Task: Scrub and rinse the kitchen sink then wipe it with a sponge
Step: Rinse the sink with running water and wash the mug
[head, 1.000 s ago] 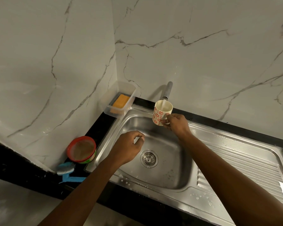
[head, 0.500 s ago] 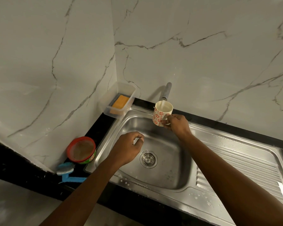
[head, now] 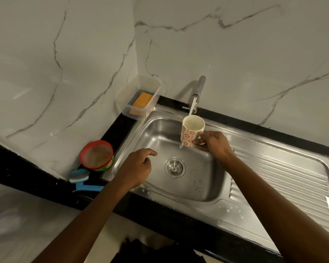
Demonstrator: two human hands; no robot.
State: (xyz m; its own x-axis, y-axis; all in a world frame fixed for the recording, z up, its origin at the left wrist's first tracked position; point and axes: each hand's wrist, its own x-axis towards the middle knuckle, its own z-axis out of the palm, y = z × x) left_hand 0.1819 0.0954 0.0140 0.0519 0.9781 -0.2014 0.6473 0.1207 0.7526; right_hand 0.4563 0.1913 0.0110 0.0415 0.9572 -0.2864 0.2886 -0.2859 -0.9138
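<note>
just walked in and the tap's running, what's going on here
A person is at the steel sink. Their right hand holds a flower-patterned mug by its handle under the tap, and water runs into it. The left hand hovers over the sink, fingers loosely curled, holding nothing. The orange sponge lies in a clear tub at the sink's back left corner, not yet in use.

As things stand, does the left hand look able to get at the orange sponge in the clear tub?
Probably yes. The left hand holds nothing, the sponge lies in an open-topped tub, and only sink basin lies between; the mug in the right hand is off to the right.
</note>
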